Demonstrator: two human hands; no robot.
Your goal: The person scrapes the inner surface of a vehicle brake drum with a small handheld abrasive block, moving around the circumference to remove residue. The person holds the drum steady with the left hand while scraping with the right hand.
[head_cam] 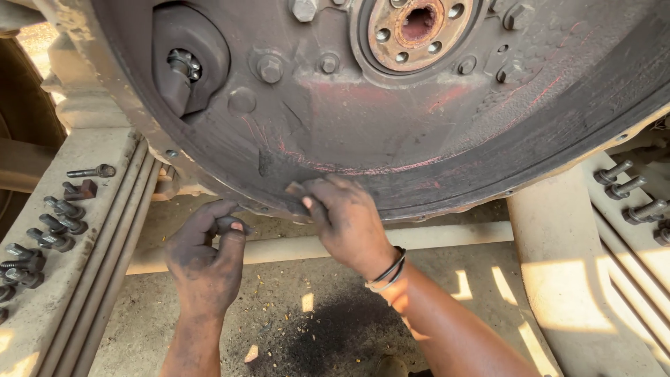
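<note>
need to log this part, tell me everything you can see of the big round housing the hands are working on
The round metal housing fills the top of the view, dark and greasy, with worn red streaks. A rusty hub with a ring of bolt holes sits at its centre, with bolt heads around it. A round opening at upper left shows a nut inside. The right hand presses on its lower rim; the left hand pinches something small just below the rim.
</note>
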